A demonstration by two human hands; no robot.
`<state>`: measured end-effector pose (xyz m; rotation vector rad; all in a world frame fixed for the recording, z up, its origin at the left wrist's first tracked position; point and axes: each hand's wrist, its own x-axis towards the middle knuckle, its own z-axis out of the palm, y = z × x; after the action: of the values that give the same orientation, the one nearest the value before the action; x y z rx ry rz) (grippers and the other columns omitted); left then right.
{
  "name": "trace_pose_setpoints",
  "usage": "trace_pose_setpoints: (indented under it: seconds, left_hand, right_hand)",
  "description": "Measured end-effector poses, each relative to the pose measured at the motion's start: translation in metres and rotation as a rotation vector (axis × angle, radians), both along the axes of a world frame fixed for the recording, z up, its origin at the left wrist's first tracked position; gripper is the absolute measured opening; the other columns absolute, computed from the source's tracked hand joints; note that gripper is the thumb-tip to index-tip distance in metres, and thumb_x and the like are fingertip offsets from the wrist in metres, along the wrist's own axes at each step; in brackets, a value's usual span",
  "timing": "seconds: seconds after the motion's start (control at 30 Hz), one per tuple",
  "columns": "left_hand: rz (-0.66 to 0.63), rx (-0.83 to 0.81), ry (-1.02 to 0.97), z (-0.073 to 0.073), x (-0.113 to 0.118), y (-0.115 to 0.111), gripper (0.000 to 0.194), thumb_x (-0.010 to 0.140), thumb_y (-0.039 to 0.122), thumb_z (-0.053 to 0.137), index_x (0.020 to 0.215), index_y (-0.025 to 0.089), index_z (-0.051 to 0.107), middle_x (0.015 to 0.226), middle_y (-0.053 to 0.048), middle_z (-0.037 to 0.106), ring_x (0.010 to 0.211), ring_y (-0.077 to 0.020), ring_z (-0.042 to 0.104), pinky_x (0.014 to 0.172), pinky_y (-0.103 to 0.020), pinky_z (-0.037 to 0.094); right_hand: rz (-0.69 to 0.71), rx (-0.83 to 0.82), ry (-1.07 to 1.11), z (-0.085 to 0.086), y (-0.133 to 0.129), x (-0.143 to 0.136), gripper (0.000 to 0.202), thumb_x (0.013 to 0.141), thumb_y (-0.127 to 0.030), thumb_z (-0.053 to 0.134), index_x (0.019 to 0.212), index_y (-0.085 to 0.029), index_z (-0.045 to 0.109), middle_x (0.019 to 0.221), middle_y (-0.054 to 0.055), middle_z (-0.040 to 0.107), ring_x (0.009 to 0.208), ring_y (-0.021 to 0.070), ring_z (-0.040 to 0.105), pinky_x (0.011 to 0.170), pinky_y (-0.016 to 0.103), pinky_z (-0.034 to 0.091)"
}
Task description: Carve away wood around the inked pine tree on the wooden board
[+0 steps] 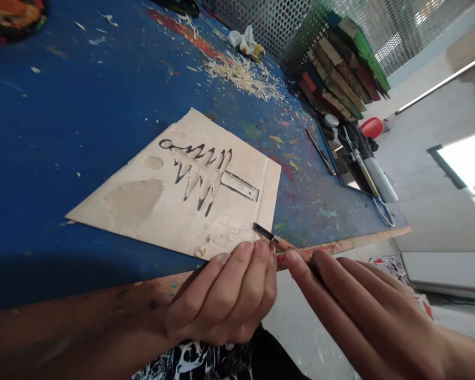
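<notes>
My right hand point(364, 301) grips the handle of a carving gouge point(266, 232), its metal tip pointing left above the near right corner of a pale wooden board point(134, 200). My left hand point(229, 295) is closed at the board's near edge, fingertips beside the gouge's handle. Whether these fingers pinch anything is hidden. On the board is a dark-outlined drawing point(198, 174) with a small ring at one end, zigzag sides and a rectangular bar. Fainter carved lines point(229, 227) and a small curled shaving point(200, 250) lie near my left hand.
The blue table point(83, 116) carries paint stains and a heap of wood shavings point(245, 76) beside a crumpled white wad point(245, 39). Stacked wooden blocks point(340, 68) stand at the back right. A thin tool point(320, 153) and a tray of tools point(360, 158) lie on the right.
</notes>
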<state>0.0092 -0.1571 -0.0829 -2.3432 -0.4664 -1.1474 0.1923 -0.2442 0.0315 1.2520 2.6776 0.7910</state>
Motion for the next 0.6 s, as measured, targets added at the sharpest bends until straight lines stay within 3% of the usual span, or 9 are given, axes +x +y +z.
trace_pose_setpoints:
  seconds: [0.07,0.17,0.3,0.43,0.6]
  left_hand:
    - [0.01,-0.001,0.009,0.0,0.0,0.002,0.033,0.086,0.027,0.066,0.118,0.017,0.063,0.125,-0.005,0.061,0.106,-0.0147,0.055,0.084,-0.026,0.043]
    - [0.017,0.019,0.025,0.002,-0.001,0.004,0.035,0.086,0.029,0.067,0.119,0.017,0.063,0.125,-0.005,0.06,0.105,-0.0146,0.056,0.084,-0.025,0.044]
    - [0.0,0.052,0.025,0.001,-0.001,0.003,0.038,0.082,0.032,0.072,0.116,0.018,0.065,0.122,-0.005,0.062,0.102,-0.0141,0.057,0.084,-0.024,0.044]
    - [0.045,0.02,-0.078,-0.003,0.003,0.003,0.031,0.083,0.026,0.069,0.113,0.017,0.066,0.121,-0.005,0.062,0.102,-0.0148,0.057,0.087,-0.026,0.044]
    - [-0.022,0.216,-0.074,-0.007,0.004,0.008,0.027,0.084,0.028,0.066,0.11,0.018,0.068,0.118,-0.007,0.065,0.1,-0.0166,0.059,0.103,-0.035,0.04]
  right_hand:
    - [0.001,-0.054,0.049,0.005,0.003,0.003,0.032,0.093,-0.01,0.04,0.118,0.0,0.058,0.096,0.016,0.071,0.083,0.022,0.066,0.064,0.033,0.055]
    - [-0.144,-0.204,0.184,0.019,0.008,0.006,0.033,0.096,-0.011,0.038,0.123,-0.006,0.056,0.097,0.01,0.071,0.08,0.0137,0.065,0.065,0.025,0.053]
    - [-0.207,-0.216,0.25,0.033,0.012,0.002,0.028,0.096,-0.012,0.042,0.118,-0.01,0.06,0.091,0.007,0.071,0.073,0.01,0.064,0.059,0.021,0.049]
    - [-0.213,-0.203,0.217,0.027,0.014,-0.003,0.025,0.097,-0.012,0.041,0.117,-0.014,0.057,0.09,0.003,0.07,0.066,0.0089,0.062,0.056,0.023,0.046]
    - [-0.215,-0.199,0.218,0.021,0.018,-0.006,0.019,0.098,-0.013,0.04,0.108,-0.016,0.056,0.084,0.0,0.069,0.055,0.0072,0.055,0.052,0.024,0.043]
